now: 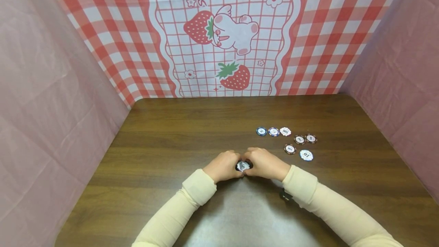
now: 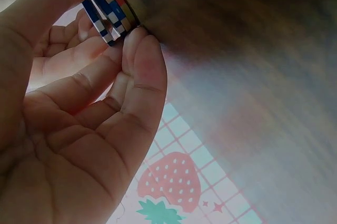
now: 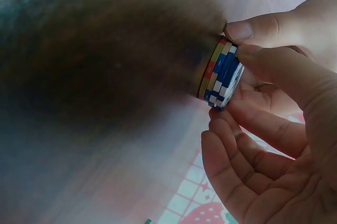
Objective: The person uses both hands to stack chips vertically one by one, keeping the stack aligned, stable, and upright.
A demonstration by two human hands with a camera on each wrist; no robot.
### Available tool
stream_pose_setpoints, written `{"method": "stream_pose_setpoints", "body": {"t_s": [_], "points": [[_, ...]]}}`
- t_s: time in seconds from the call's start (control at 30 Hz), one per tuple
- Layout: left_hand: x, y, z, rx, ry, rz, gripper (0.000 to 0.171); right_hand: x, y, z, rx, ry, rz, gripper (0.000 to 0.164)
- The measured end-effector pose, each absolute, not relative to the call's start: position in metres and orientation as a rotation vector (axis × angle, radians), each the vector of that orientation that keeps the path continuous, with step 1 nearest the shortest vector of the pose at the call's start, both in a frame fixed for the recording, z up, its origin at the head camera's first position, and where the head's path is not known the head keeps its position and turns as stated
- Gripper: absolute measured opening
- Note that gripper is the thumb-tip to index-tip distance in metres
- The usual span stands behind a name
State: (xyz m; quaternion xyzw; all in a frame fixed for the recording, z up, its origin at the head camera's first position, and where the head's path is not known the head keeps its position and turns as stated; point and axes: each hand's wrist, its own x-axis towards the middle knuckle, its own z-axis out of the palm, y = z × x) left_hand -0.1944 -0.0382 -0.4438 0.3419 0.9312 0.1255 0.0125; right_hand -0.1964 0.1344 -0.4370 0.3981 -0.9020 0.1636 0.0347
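wooden table (image 1: 164, 140), chip stack (image 1: 243, 166) upright, hands (image 1: 244, 165) cupping

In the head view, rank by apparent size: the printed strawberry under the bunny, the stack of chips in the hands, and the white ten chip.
1. Printed strawberry, clearly largest.
2. Stack of chips and white ten chip look alike; both hands hide part of the stack, so no ranking.

Looking like smooth, hard plastic with printed striped edges: small stack of round poker chips (image 1: 243, 166), also (image 3: 221, 74). Showing same glossy plastic faces: seven loose round chips (image 1: 290, 149) lying flat. Appearing as dark brown wood-grain tabletop (image 1: 178, 140), smooth, semi-gloss, catching a pale sheen near the front edge. Hanging as thin glossy red-checked strawberry-print plastic sheet (image 1: 308, 41), slightly creased. Looking matt, crinkled: pink plastic side sheeting (image 1: 44, 98). Reading as soft matt knit: cream cloth sleeves (image 1: 192, 197).
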Motion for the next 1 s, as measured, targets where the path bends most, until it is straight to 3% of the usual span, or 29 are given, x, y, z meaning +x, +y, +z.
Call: {"method": "stream_pose_setpoints", "body": {"t_s": [1.0], "points": [[-0.193,-0.0382,-0.4417,1.047,2.898,0.404,0.027,-0.197,0.1344,-0.4381,1.251,-2.774,0.486,0.021]]}}
